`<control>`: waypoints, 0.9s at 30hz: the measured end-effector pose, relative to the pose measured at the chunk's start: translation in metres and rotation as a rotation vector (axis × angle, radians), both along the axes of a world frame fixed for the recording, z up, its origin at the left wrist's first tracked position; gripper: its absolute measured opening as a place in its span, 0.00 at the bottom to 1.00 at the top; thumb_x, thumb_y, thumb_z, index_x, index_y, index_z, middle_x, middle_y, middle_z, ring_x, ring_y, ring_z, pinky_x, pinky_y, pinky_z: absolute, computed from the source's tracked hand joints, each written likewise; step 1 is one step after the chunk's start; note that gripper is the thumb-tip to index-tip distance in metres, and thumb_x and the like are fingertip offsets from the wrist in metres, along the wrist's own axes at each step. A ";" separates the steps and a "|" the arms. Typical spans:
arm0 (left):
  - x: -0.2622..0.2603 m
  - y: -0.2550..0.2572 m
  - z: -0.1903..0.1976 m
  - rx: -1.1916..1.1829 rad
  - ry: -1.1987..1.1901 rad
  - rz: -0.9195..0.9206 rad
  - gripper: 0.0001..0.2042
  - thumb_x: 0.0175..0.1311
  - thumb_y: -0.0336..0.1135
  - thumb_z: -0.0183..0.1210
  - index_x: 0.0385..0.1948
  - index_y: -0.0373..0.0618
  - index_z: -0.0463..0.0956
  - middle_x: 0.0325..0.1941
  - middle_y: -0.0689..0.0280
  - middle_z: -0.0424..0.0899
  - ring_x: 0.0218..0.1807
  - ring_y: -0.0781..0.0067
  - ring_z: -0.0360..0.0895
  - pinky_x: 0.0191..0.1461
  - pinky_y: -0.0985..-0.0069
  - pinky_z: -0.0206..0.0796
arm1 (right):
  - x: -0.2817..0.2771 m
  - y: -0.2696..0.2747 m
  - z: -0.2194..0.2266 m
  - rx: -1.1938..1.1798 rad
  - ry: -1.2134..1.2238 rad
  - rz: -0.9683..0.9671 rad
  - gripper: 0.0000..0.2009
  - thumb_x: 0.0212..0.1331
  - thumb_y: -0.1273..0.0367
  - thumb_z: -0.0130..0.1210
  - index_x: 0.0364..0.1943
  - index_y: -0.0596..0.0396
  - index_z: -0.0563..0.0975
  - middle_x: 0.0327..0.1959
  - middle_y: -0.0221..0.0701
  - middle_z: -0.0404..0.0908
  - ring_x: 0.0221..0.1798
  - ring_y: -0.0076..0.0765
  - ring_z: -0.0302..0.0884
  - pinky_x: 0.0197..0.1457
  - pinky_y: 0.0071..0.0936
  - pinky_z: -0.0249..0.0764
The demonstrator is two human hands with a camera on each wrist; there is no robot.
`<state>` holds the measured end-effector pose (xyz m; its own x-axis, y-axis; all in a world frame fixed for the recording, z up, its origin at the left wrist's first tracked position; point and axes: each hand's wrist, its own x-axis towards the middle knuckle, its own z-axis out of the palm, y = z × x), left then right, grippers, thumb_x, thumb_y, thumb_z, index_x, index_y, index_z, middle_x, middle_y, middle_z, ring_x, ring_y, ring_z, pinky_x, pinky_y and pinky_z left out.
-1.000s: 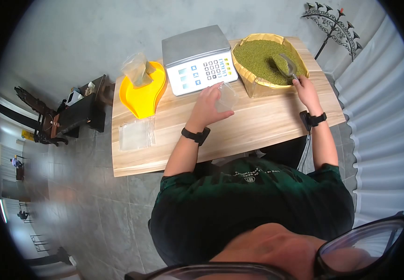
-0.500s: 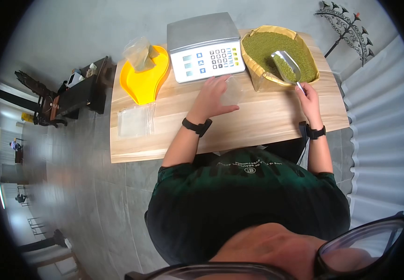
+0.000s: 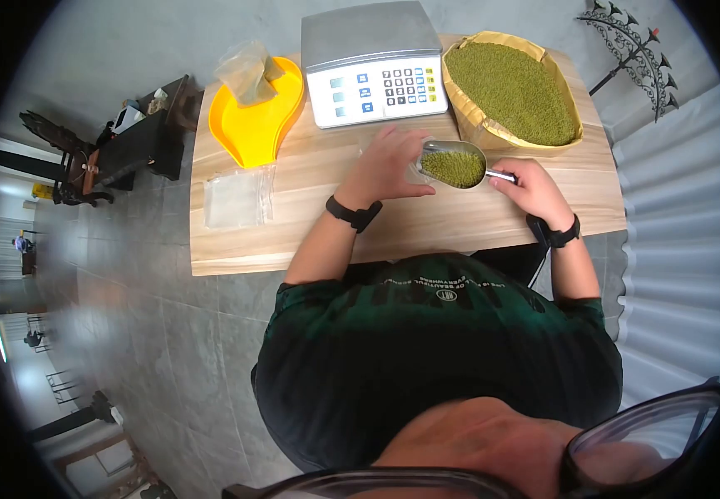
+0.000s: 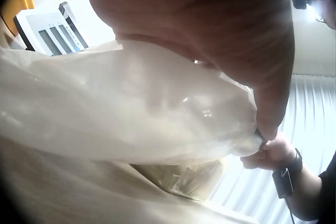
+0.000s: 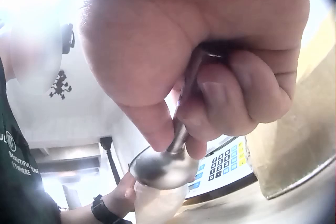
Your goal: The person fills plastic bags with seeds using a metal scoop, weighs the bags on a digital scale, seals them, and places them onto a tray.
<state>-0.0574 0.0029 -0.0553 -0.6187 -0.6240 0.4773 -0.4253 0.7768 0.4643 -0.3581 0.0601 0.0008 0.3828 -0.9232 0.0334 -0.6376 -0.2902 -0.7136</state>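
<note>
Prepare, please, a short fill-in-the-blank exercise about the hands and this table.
The right hand grips a metal ____ loaded with green grains.
The left hand holds a clear plastic ____.
The tray is coloured ____.
Between tray and sack stands a weighing ____.

Missing words: scoop; bag; yellow; scale.

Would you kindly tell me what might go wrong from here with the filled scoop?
The scoop is loaded with green grains, and its tip is near the clear bag in the left hand: if the right hand tips it fast, grains may spill on the table. The bag looks thin and limp, so its mouth might fold shut.
</note>
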 end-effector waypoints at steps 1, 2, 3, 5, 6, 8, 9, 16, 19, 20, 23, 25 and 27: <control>0.000 0.000 -0.001 -0.011 -0.008 0.007 0.39 0.39 0.51 0.75 0.56 0.43 0.71 0.47 0.63 0.79 0.51 0.60 0.76 0.70 0.55 0.55 | 0.003 -0.004 0.009 -0.017 0.065 0.029 0.11 0.59 0.64 0.61 0.35 0.59 0.79 0.24 0.43 0.77 0.26 0.44 0.74 0.32 0.35 0.68; 0.000 0.000 -0.002 -0.009 -0.004 0.009 0.39 0.39 0.51 0.75 0.56 0.43 0.71 0.47 0.63 0.79 0.51 0.60 0.76 0.70 0.55 0.55 | 0.006 -0.007 0.020 -0.015 0.069 0.031 0.11 0.59 0.64 0.61 0.35 0.59 0.79 0.24 0.43 0.77 0.26 0.44 0.74 0.32 0.35 0.68; 0.000 0.000 -0.003 -0.066 0.000 -0.003 0.40 0.39 0.52 0.74 0.57 0.44 0.71 0.44 0.64 0.79 0.50 0.60 0.76 0.70 0.55 0.55 | 0.010 -0.011 0.031 -0.030 0.154 0.074 0.11 0.59 0.63 0.61 0.34 0.59 0.79 0.25 0.44 0.78 0.28 0.48 0.75 0.33 0.37 0.69; 0.001 -0.001 -0.004 -0.124 0.007 -0.009 0.40 0.40 0.53 0.74 0.58 0.44 0.70 0.41 0.65 0.79 0.49 0.61 0.76 0.69 0.56 0.56 | 0.013 -0.021 0.041 -0.058 0.268 0.144 0.11 0.57 0.62 0.61 0.33 0.58 0.80 0.29 0.46 0.80 0.34 0.56 0.78 0.36 0.43 0.71; 0.002 -0.001 -0.005 -0.139 -0.010 -0.002 0.41 0.40 0.54 0.74 0.58 0.44 0.70 0.41 0.64 0.79 0.49 0.61 0.76 0.69 0.55 0.56 | 0.015 -0.025 0.045 -0.058 0.271 0.149 0.11 0.57 0.62 0.61 0.33 0.58 0.80 0.29 0.46 0.80 0.34 0.56 0.78 0.36 0.43 0.71; 0.003 -0.002 -0.009 -0.153 -0.025 0.011 0.41 0.40 0.55 0.73 0.58 0.44 0.70 0.41 0.64 0.79 0.49 0.61 0.76 0.69 0.55 0.56 | 0.020 -0.032 0.053 -0.124 0.360 0.211 0.11 0.57 0.63 0.60 0.33 0.57 0.80 0.29 0.46 0.80 0.35 0.56 0.78 0.37 0.44 0.72; 0.004 -0.003 -0.010 -0.173 -0.028 0.023 0.40 0.41 0.55 0.73 0.57 0.44 0.71 0.43 0.63 0.79 0.50 0.60 0.76 0.69 0.55 0.56 | 0.024 -0.035 0.059 -0.113 0.384 0.218 0.11 0.57 0.62 0.60 0.34 0.57 0.81 0.29 0.46 0.80 0.35 0.55 0.78 0.37 0.44 0.72; 0.009 -0.007 -0.014 -0.224 -0.044 0.040 0.33 0.43 0.58 0.71 0.45 0.42 0.72 0.53 0.60 0.80 0.56 0.56 0.75 0.68 0.53 0.56 | 0.036 -0.044 0.073 -0.105 0.436 0.276 0.11 0.58 0.63 0.59 0.34 0.57 0.81 0.28 0.44 0.80 0.34 0.54 0.78 0.37 0.44 0.72; 0.010 -0.008 -0.011 -0.183 -0.059 0.029 0.33 0.43 0.58 0.71 0.44 0.43 0.73 0.54 0.60 0.80 0.57 0.56 0.75 0.69 0.52 0.55 | 0.037 -0.044 0.075 -0.099 0.444 0.286 0.11 0.58 0.63 0.59 0.34 0.57 0.81 0.28 0.44 0.80 0.34 0.54 0.78 0.36 0.44 0.71; 0.010 -0.008 -0.010 -0.181 -0.058 0.028 0.33 0.43 0.58 0.71 0.44 0.43 0.73 0.54 0.60 0.80 0.57 0.56 0.75 0.69 0.52 0.55 | 0.038 -0.044 0.075 -0.101 0.445 0.286 0.11 0.58 0.63 0.59 0.33 0.57 0.80 0.28 0.45 0.80 0.34 0.55 0.78 0.36 0.44 0.71; 0.011 -0.007 -0.009 -0.159 -0.028 0.029 0.32 0.43 0.58 0.71 0.44 0.43 0.73 0.53 0.60 0.80 0.56 0.57 0.75 0.69 0.52 0.54 | 0.036 -0.040 0.072 -0.115 0.415 0.256 0.11 0.58 0.63 0.59 0.33 0.57 0.80 0.29 0.46 0.80 0.34 0.56 0.77 0.36 0.44 0.71; 0.010 -0.006 -0.007 -0.124 -0.039 0.050 0.30 0.45 0.56 0.70 0.43 0.43 0.74 0.53 0.60 0.80 0.57 0.57 0.75 0.70 0.52 0.54 | 0.030 -0.036 0.066 -0.129 0.390 0.221 0.11 0.57 0.63 0.59 0.33 0.57 0.80 0.30 0.47 0.80 0.34 0.57 0.77 0.36 0.44 0.72; 0.011 -0.003 -0.006 -0.153 -0.030 0.069 0.27 0.47 0.54 0.69 0.41 0.44 0.74 0.52 0.60 0.80 0.56 0.56 0.75 0.68 0.53 0.56 | 0.013 -0.031 0.060 0.005 0.339 0.181 0.10 0.59 0.65 0.61 0.34 0.59 0.80 0.29 0.41 0.81 0.31 0.46 0.78 0.36 0.36 0.71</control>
